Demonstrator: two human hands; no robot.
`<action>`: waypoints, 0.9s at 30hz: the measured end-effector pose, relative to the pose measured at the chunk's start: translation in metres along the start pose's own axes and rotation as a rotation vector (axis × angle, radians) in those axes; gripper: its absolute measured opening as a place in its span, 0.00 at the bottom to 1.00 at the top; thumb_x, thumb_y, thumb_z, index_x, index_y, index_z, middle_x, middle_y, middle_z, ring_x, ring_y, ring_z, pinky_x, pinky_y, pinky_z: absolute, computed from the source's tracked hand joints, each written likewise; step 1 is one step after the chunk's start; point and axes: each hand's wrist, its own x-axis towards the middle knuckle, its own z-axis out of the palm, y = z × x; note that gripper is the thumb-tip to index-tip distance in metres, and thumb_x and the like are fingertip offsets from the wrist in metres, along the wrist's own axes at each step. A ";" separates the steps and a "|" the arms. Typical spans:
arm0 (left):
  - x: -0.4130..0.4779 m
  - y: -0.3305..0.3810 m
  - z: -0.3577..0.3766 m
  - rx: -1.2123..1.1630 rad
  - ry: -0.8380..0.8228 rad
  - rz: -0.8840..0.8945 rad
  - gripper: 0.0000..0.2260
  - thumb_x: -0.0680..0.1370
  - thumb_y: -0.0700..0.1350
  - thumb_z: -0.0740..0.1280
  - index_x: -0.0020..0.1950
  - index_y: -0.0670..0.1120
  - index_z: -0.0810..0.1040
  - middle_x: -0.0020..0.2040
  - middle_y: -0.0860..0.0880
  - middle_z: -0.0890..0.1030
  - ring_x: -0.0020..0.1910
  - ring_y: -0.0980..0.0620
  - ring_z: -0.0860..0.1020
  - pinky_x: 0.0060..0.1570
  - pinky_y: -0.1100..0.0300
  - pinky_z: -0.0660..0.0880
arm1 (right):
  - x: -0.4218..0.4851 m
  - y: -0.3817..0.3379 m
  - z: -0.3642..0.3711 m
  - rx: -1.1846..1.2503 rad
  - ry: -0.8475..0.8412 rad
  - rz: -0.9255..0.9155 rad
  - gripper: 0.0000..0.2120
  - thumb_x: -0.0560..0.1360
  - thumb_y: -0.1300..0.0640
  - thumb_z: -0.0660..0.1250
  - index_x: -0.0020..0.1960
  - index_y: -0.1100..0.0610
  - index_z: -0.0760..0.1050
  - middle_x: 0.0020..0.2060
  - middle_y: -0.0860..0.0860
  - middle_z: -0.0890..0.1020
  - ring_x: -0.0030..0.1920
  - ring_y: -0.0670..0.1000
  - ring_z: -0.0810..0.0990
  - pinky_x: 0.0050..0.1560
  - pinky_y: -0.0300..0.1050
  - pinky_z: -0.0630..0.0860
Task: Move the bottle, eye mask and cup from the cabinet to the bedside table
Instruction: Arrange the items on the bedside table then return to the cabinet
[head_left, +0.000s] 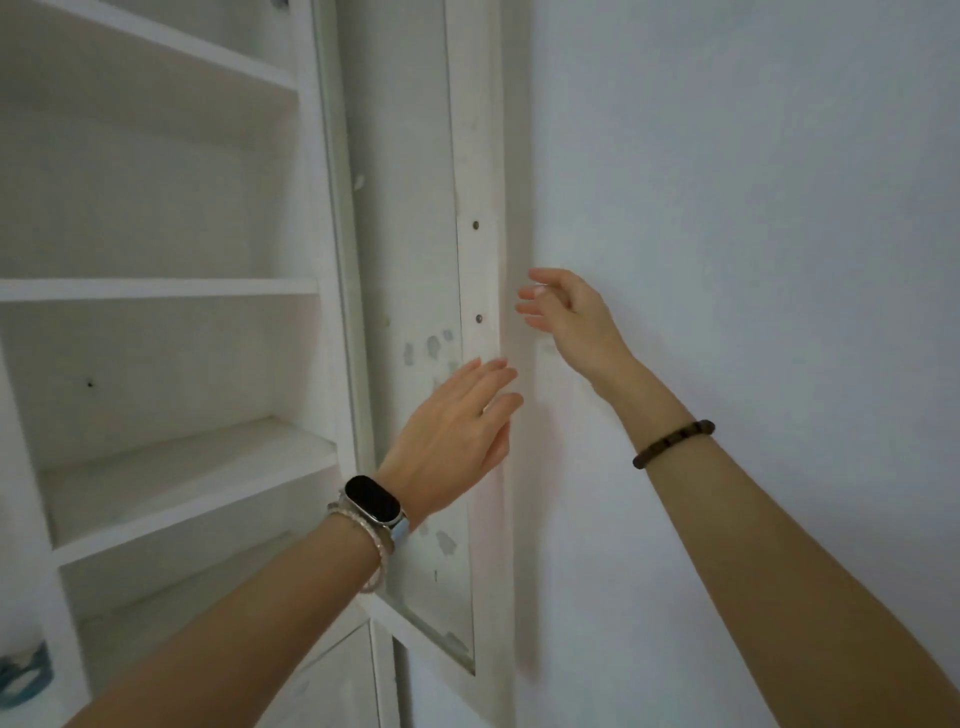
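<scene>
A white cabinet (156, 288) with bare shelves fills the left half. Its glass-paned door (478, 260) stands swung out against the wall. My left hand (457, 426), a dark smartwatch on its wrist, lies flat with spread fingers against the door's outer frame. My right hand (566, 312), a bead bracelet on its wrist, curls loosely at the door's edge by the wall and holds nothing. A blurred teal and white object (26, 675) shows at the bottom left corner; I cannot tell what it is. No bottle, eye mask or cup can be made out.
A plain pale wall (753, 234) covers the right half. A lower cabinet door (337, 680) is seen below the shelves. Two screws (476, 225) mark the door frame.
</scene>
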 end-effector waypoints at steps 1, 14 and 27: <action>0.003 0.000 0.002 0.019 -0.020 0.009 0.11 0.79 0.42 0.59 0.58 0.41 0.76 0.64 0.41 0.75 0.69 0.44 0.69 0.71 0.50 0.61 | 0.004 -0.001 0.003 0.031 -0.034 0.025 0.17 0.82 0.59 0.56 0.69 0.61 0.68 0.58 0.54 0.79 0.56 0.49 0.81 0.56 0.37 0.77; 0.015 -0.009 0.005 0.258 -0.170 0.036 0.18 0.80 0.50 0.54 0.62 0.42 0.75 0.64 0.45 0.75 0.72 0.45 0.64 0.74 0.47 0.54 | 0.024 0.003 0.016 0.174 -0.129 0.040 0.17 0.83 0.61 0.52 0.62 0.60 0.78 0.53 0.54 0.84 0.54 0.49 0.84 0.59 0.43 0.78; -0.023 -0.015 -0.034 0.374 -0.093 0.055 0.14 0.78 0.41 0.58 0.60 0.42 0.77 0.62 0.44 0.76 0.71 0.42 0.66 0.73 0.46 0.56 | 0.023 -0.007 0.043 0.304 -0.211 -0.051 0.11 0.80 0.63 0.63 0.57 0.68 0.79 0.47 0.62 0.84 0.48 0.56 0.85 0.52 0.43 0.82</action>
